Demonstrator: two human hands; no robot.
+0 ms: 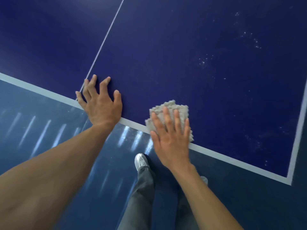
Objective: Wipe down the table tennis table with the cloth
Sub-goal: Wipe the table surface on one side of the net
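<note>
The dark blue table tennis table (pixel 182 55) fills the upper part of the head view, with a white border line along its near edge and a thin white centre line. A folded grey-beige cloth (pixel 176 108) lies on the table by the near edge. My right hand (pixel 171 138) presses flat on the cloth with straight fingers. My left hand (pixel 101 103) rests on the table at the near edge, fingers spread, where the centre line meets the border. Pale specks and smudges dot the surface at the right.
The table's right corner (pixel 289 180) is at the lower right. Below the near edge is a glossy blue floor (pixel 49 130) with light reflections. My grey trouser leg and a silver shoe (pixel 141 161) stand close under the table edge.
</note>
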